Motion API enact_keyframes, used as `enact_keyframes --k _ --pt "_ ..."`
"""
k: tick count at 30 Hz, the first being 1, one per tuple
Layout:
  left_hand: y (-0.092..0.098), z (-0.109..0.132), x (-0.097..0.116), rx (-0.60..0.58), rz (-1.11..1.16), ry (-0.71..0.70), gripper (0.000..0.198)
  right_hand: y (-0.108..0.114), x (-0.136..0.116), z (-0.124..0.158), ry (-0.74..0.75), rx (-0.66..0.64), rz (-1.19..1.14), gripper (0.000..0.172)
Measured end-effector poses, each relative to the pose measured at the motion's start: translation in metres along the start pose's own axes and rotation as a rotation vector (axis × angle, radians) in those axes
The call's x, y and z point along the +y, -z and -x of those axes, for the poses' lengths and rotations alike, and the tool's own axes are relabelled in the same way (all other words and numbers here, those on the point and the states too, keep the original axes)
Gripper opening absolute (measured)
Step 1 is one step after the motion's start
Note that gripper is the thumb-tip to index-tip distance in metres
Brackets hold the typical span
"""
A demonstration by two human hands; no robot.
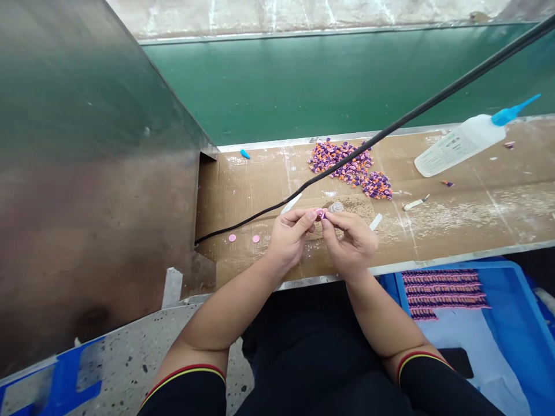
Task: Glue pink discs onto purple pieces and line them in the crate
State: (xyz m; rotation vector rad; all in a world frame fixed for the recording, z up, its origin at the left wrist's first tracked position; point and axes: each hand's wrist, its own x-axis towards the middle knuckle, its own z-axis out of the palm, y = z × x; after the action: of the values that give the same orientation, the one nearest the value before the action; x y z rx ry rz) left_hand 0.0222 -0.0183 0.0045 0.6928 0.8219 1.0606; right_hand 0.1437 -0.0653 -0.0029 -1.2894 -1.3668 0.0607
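Observation:
My left hand (289, 237) and my right hand (353, 240) meet fingertip to fingertip over the cardboard-covered bench. Pinched between them is a small pink-and-purple piece (321, 214), mostly covered by the fingers; its exact kind is hard to make out. Just behind my right fingers sits a small clear container (335, 207). Two flat pink discs, a nearer one (256, 238) and a farther-left one (232, 237), lie to the left of my left hand. Beyond the hands is a pile of small purple, orange and pink pieces (340, 159).
A black cable (368, 144) crosses diagonally above the bench. On the right, a white squeeze bottle (462, 144) with a blue nozzle lies tilted. A blue tray (515, 323) below right holds rows of pink-purple pieces and a dark phone-like slab (457, 362). A metal panel (95, 173) rises left.

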Motion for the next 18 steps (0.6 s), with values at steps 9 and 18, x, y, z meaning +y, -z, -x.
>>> enact_keyframes --k 9,18 --pt "0.002 0.002 -0.007 0.003 -0.081 -0.15 0.041 -0.001 -0.002 0.0 0.033 0.018 0.018 0.012" --pt "0.007 0.005 -0.012 -0.057 -0.278 -0.457 0.023 -0.001 -0.009 -0.003 0.094 0.087 0.014 0.014"
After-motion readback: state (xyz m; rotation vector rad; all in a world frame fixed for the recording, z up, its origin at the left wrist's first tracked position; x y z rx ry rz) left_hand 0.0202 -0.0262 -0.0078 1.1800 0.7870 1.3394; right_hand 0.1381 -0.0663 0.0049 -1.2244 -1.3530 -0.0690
